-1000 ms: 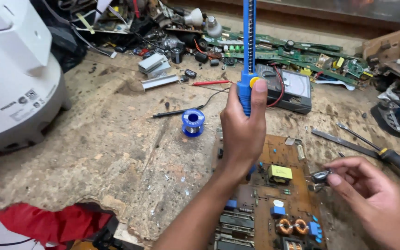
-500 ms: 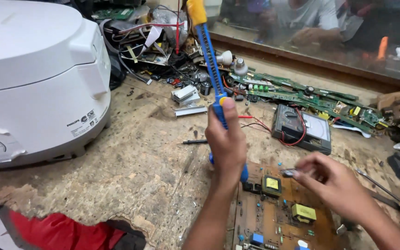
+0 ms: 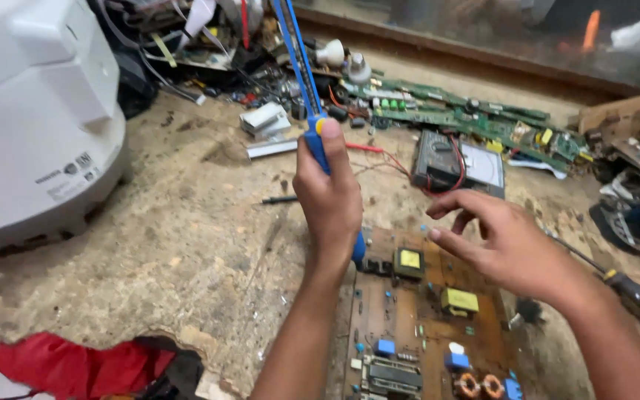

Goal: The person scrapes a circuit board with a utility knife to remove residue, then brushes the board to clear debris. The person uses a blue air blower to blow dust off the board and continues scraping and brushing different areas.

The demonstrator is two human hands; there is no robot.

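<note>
My left hand grips a long blue tool with a yellow button and holds it nearly upright. Its lower end rests at the top left corner of a brown circuit board that lies on the rough workbench. This board carries yellow, blue and black parts and two copper coils. My right hand hovers over the board's upper right part with its fingers spread; I see nothing in it.
A large white appliance stands at the left. Green circuit boards, wires, bulbs and scrap parts crowd the back. A black device with red wires lies behind the board. A screwdriver lies at the right, a red cloth at the front left.
My right hand, earlier pinched on a small part beside the board, has lifted and spread its fingers above it. The blue tool has tilted slightly left; the view has shifted.
</note>
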